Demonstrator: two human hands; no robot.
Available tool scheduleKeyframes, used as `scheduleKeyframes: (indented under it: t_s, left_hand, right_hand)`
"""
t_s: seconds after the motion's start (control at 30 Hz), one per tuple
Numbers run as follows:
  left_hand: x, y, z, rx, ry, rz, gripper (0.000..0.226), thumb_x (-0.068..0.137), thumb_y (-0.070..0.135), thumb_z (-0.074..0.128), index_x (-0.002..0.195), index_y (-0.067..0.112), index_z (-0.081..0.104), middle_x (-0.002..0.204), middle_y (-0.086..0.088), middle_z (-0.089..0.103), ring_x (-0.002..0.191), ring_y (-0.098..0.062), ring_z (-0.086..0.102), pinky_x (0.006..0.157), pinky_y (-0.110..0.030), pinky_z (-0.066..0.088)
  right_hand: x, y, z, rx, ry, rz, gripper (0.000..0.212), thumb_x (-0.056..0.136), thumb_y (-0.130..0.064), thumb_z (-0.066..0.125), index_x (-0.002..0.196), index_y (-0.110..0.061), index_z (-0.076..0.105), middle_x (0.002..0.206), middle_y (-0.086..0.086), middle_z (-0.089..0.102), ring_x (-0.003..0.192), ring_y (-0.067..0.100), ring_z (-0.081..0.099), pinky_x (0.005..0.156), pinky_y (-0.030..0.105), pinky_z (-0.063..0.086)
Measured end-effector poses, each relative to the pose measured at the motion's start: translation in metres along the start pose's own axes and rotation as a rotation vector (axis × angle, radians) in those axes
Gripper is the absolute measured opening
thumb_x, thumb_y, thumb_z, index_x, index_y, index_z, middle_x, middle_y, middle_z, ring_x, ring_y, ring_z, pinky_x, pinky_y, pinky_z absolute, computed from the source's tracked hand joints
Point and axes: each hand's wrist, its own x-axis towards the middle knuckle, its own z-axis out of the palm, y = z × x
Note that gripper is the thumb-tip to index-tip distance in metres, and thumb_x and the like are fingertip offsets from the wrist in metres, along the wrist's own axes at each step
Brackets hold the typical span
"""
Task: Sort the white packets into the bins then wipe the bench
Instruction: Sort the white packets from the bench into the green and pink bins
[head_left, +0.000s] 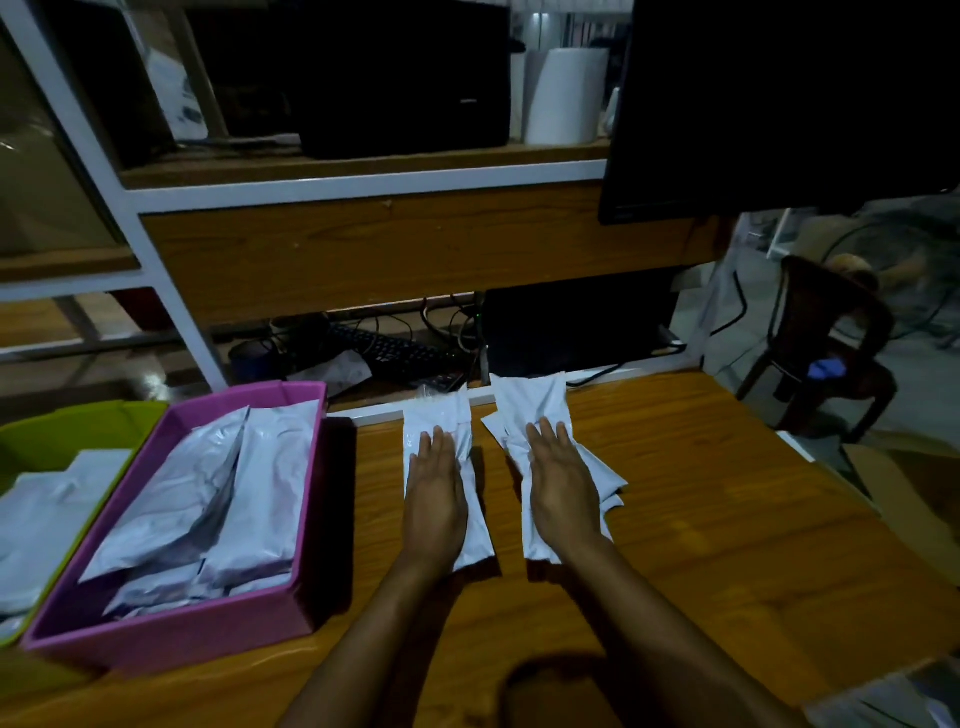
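Two piles of white packets lie side by side on the wooden bench (727, 519). My left hand (435, 486) rests flat, fingers straight, on the left packet pile (439, 415). On the right packet pile (535, 400), which fans out toward the right, my right hand (561, 480) presses flat. A pink bin (176, 631) to the left holds several white packets. Beside it at the far left, a green bin (62, 428) also holds white packets.
A dark monitor (779, 104) hangs over the back right. A keyboard (389, 351) and cables sit on a lower shelf behind the bench. A dark chair (826, 353) stands off the right edge, and a cardboard box (904, 488) lies below it.
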Motion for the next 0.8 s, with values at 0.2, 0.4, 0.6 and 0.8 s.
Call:
scheduleKeyframes:
  t_s: [0.2, 0.4, 0.6, 0.8]
  left_hand:
    - [-0.054, 0.048, -0.047, -0.096, 0.048, 0.060, 0.051, 0.100, 0.023, 0.026, 0.150, 0.012, 0.028, 0.158, -0.001, 0.021, 0.149, -0.011, 0.008, 0.122, -0.037, 0.011]
    - [-0.113, 0.052, -0.100, -0.096, 0.075, 0.088, 0.049, 0.102, 0.020, 0.032, 0.150, 0.013, 0.030, 0.159, 0.001, 0.024, 0.148, -0.007, 0.009, 0.120, -0.042, 0.019]
    - [-0.144, 0.024, -0.160, 0.006, 0.115, 0.077, 0.049, 0.101, 0.019, 0.033, 0.150, 0.012, 0.029, 0.159, 0.001, 0.021, 0.149, -0.010, 0.008, 0.119, -0.045, 0.020]
    - [-0.145, -0.011, -0.230, 0.089, 0.210, 0.046, 0.049, 0.102, 0.019, 0.033, 0.150, 0.012, 0.028, 0.159, 0.001, 0.021, 0.149, -0.009, 0.006, 0.120, -0.039, 0.018]
  right_hand:
    - [-0.075, -0.038, -0.044, 0.177, 0.203, 0.017, 0.044, 0.101, -0.020, 0.034, 0.143, -0.015, 0.041, 0.151, 0.007, 0.039, 0.145, 0.027, 0.026, 0.107, 0.054, 0.040]
    - [-0.126, -0.084, -0.072, 0.261, 0.218, 0.014, 0.047, 0.102, -0.017, 0.034, 0.148, -0.025, 0.030, 0.156, -0.003, 0.028, 0.149, 0.016, 0.014, 0.112, 0.053, 0.034]
    - [-0.150, -0.139, -0.063, 0.311, 0.171, -0.043, 0.046, 0.102, -0.018, 0.037, 0.148, -0.022, 0.032, 0.156, 0.000, 0.029, 0.148, 0.018, 0.016, 0.111, 0.051, 0.036]
    - [-0.139, -0.216, -0.029, 0.370, 0.143, -0.128, 0.047, 0.102, -0.017, 0.038, 0.148, -0.021, 0.034, 0.157, 0.000, 0.029, 0.148, 0.016, 0.015, 0.112, 0.051, 0.035]
